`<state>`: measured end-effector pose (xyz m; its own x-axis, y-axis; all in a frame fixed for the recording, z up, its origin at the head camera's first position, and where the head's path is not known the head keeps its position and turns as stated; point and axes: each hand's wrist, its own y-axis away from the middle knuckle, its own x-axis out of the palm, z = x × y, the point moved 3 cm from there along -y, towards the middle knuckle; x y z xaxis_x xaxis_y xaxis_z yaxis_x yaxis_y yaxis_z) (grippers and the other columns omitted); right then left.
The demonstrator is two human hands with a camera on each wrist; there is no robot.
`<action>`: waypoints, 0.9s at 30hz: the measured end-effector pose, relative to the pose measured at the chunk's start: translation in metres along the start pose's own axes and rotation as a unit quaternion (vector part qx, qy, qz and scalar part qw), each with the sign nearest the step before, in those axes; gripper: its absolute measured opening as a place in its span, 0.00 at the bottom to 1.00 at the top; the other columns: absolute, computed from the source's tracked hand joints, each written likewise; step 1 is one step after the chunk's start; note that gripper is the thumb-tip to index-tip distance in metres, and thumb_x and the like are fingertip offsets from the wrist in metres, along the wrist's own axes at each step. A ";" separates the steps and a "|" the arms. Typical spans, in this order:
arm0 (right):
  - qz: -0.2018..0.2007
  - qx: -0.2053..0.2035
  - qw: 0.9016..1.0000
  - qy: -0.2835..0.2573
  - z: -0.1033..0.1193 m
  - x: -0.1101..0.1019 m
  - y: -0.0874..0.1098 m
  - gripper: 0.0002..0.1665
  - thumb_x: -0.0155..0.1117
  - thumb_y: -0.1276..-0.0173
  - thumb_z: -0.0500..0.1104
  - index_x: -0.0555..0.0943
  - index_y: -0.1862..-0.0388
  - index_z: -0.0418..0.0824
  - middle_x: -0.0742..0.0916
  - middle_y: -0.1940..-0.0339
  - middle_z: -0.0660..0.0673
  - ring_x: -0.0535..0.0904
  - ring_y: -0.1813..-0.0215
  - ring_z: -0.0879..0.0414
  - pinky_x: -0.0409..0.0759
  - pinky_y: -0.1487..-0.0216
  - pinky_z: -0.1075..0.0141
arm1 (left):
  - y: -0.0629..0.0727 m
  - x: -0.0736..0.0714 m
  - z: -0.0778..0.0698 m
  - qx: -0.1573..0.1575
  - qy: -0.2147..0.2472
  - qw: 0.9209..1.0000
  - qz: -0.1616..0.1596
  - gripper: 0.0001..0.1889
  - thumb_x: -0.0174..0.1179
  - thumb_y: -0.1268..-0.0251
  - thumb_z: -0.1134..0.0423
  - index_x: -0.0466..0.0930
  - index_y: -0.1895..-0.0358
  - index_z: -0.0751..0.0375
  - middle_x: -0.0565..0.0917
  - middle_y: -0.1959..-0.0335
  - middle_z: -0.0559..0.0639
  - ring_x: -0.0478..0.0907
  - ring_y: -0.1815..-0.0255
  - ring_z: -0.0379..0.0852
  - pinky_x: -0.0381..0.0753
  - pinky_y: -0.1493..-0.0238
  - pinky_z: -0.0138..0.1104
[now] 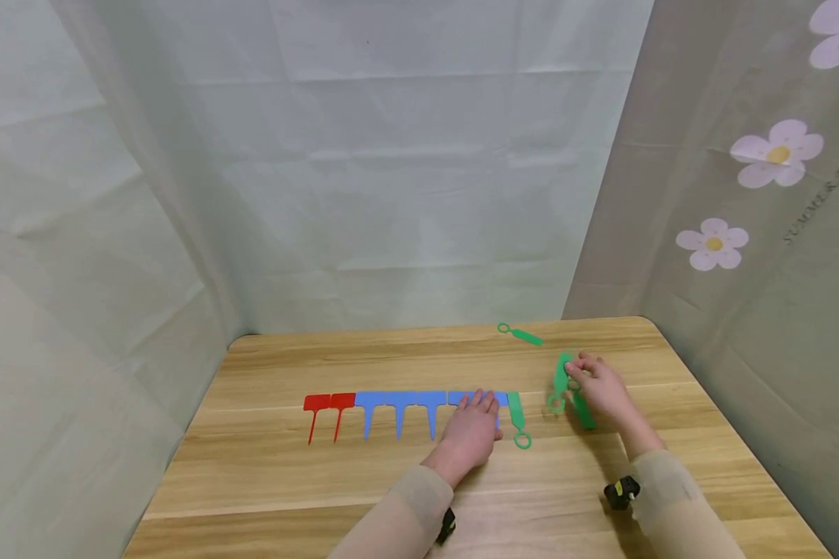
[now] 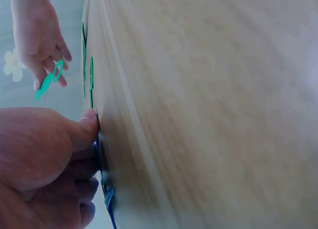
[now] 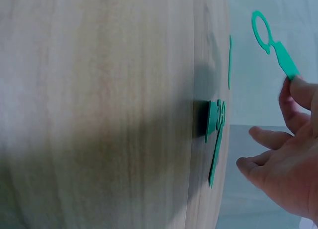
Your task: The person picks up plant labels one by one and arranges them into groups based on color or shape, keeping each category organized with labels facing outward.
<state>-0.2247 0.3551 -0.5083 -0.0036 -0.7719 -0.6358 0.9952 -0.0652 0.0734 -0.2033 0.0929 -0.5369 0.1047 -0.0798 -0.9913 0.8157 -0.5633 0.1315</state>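
Note:
Near the right end of a row of flat plant labels, my left hand rests with its fingers over blue T-shaped labels. Part of the blue stretch is hidden beneath it. Just right of those fingers lies a green ring-ended label, its ring toward me. My right hand pinches another green label by the end away from its ring, between thumb and forefinger, raised above the table. Under that hand lie more green labels, close together and partly overlapping.
Two red T-shaped labels form the row's left end. A single green ring-ended label lies near the back edge of the wooden table. Pale cloth hangs behind and at the sides.

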 end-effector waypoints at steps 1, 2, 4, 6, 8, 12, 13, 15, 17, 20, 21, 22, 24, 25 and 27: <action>0.009 -0.004 1.000 0.009 0.001 0.002 0.000 0.32 0.50 0.12 0.60 0.80 0.45 0.30 0.57 0.15 0.24 0.34 0.16 0.21 0.37 0.23 0.23 | 0.000 0.000 0.000 -0.001 0.002 1.000 0.001 0.33 0.54 0.16 0.45 0.67 0.17 0.57 0.64 0.15 0.49 0.57 0.14 0.48 0.58 0.16 0.43; 0.017 -0.009 1.000 0.020 0.001 0.004 0.001 0.31 0.52 0.12 0.60 0.81 0.45 0.30 0.56 0.15 0.23 0.33 0.16 0.20 0.36 0.24 0.21 | 0.000 0.001 0.000 -0.002 0.004 1.000 0.002 0.33 0.54 0.16 0.45 0.66 0.17 0.57 0.64 0.15 0.49 0.56 0.14 0.48 0.58 0.16 0.43; 0.027 -0.020 0.999 0.038 0.002 0.007 0.001 0.30 0.54 0.13 0.58 0.83 0.45 0.30 0.56 0.16 0.21 0.33 0.17 0.18 0.37 0.26 0.19 | -0.001 0.001 0.000 -0.004 0.007 1.000 0.003 0.33 0.54 0.16 0.45 0.66 0.17 0.57 0.64 0.15 0.49 0.56 0.14 0.48 0.57 0.16 0.43; 0.036 -0.033 0.998 0.048 0.003 0.011 0.001 0.29 0.56 0.13 0.55 0.84 0.44 0.29 0.56 0.17 0.18 0.32 0.18 0.15 0.37 0.28 0.17 | -0.001 0.002 0.000 -0.005 0.011 1.000 0.003 0.33 0.54 0.16 0.45 0.66 0.17 0.57 0.64 0.15 0.49 0.56 0.14 0.48 0.57 0.16 0.43; 0.042 -0.045 0.996 0.057 0.005 0.015 0.001 0.27 0.58 0.14 0.53 0.85 0.44 0.28 0.55 0.18 0.17 0.31 0.19 0.14 0.38 0.29 0.16 | 0.000 0.002 0.000 -0.006 0.014 1.000 0.002 0.33 0.54 0.16 0.46 0.66 0.17 0.58 0.64 0.15 0.49 0.56 0.14 0.48 0.57 0.16 0.44; 0.062 -0.052 0.995 0.052 0.008 0.024 0.002 0.24 0.60 0.15 0.52 0.86 0.48 0.30 0.52 0.17 0.16 0.27 0.19 0.15 0.37 0.32 0.13 | -0.001 0.001 0.000 -0.008 0.017 1.000 0.001 0.33 0.54 0.16 0.46 0.66 0.17 0.58 0.64 0.15 0.49 0.56 0.14 0.48 0.57 0.16 0.43; 0.066 -0.051 0.995 0.055 0.009 0.026 0.002 0.23 0.60 0.15 0.52 0.87 0.50 0.31 0.52 0.17 0.16 0.27 0.19 0.16 0.37 0.32 0.13 | -0.001 0.001 0.000 -0.008 0.016 1.000 0.001 0.33 0.54 0.16 0.46 0.66 0.17 0.58 0.64 0.15 0.49 0.56 0.14 0.48 0.57 0.16 0.43; 0.075 -0.051 0.994 0.061 0.009 0.030 0.001 0.22 0.60 0.15 0.52 0.87 0.53 0.34 0.51 0.17 0.16 0.25 0.19 0.17 0.36 0.31 0.14 | -0.001 0.000 0.000 -0.008 0.011 1.000 0.001 0.33 0.54 0.16 0.46 0.66 0.17 0.58 0.65 0.16 0.49 0.57 0.14 0.48 0.58 0.16 0.43; 0.078 -0.059 0.992 0.077 0.011 0.034 0.001 0.21 0.61 0.16 0.52 0.88 0.56 0.35 0.52 0.18 0.15 0.25 0.19 0.16 0.38 0.30 0.15 | -0.001 -0.001 0.000 -0.008 0.009 1.000 0.001 0.33 0.54 0.16 0.45 0.66 0.17 0.58 0.65 0.16 0.48 0.57 0.14 0.48 0.58 0.16 0.42; 0.075 -0.070 0.989 0.107 0.013 0.039 0.001 0.18 0.62 0.17 0.51 0.89 0.60 0.39 0.55 0.19 0.15 0.27 0.19 0.14 0.41 0.28 0.17 | 0.000 -0.001 0.000 -0.008 0.011 1.000 0.002 0.33 0.54 0.16 0.46 0.66 0.17 0.58 0.65 0.16 0.48 0.57 0.14 0.48 0.58 0.16 0.43; 0.072 -0.072 0.988 0.115 0.013 0.039 0.001 0.18 0.63 0.17 0.50 0.90 0.61 0.39 0.55 0.19 0.14 0.28 0.19 0.14 0.41 0.27 0.17 | 0.000 -0.001 0.000 -0.008 0.013 1.000 0.004 0.33 0.54 0.16 0.46 0.66 0.17 0.58 0.64 0.15 0.48 0.56 0.14 0.48 0.58 0.16 0.43; 0.069 -0.074 0.987 0.122 0.014 0.040 0.001 0.17 0.63 0.17 0.50 0.90 0.61 0.40 0.56 0.19 0.14 0.29 0.20 0.13 0.42 0.28 0.17 | 0.000 -0.002 0.000 -0.008 0.015 1.000 0.004 0.33 0.54 0.16 0.46 0.66 0.17 0.58 0.64 0.16 0.48 0.56 0.14 0.48 0.58 0.16 0.43; 0.065 -0.072 0.987 0.131 0.015 0.042 0.001 0.17 0.63 0.18 0.49 0.90 0.61 0.40 0.55 0.19 0.14 0.30 0.19 0.14 0.41 0.27 0.17 | 0.001 -0.001 0.000 -0.008 0.015 1.000 0.004 0.33 0.54 0.16 0.46 0.66 0.17 0.58 0.64 0.15 0.48 0.56 0.14 0.48 0.58 0.16 0.43; 0.063 -0.071 0.986 0.136 0.015 0.042 0.001 0.16 0.64 0.18 0.49 0.90 0.60 0.40 0.55 0.19 0.14 0.30 0.19 0.14 0.40 0.27 0.17 | 0.001 -0.001 0.000 -0.008 0.015 1.000 0.004 0.33 0.54 0.16 0.46 0.66 0.17 0.58 0.64 0.15 0.49 0.56 0.14 0.48 0.58 0.16 0.43; 0.060 -0.070 0.986 0.142 0.016 0.044 0.002 0.16 0.63 0.18 0.49 0.90 0.61 0.40 0.54 0.20 0.13 0.30 0.19 0.13 0.38 0.26 0.18 | 0.000 0.000 0.000 -0.008 0.015 1.000 0.005 0.33 0.54 0.16 0.45 0.66 0.17 0.58 0.64 0.15 0.49 0.56 0.14 0.48 0.57 0.16 0.43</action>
<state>-0.2250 0.3105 -0.5236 0.1224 -0.5600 -0.8194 0.9906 0.1190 0.0667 -0.2031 0.0931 -0.5368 0.1290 -0.0601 -0.9898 0.8240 -0.5488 0.1407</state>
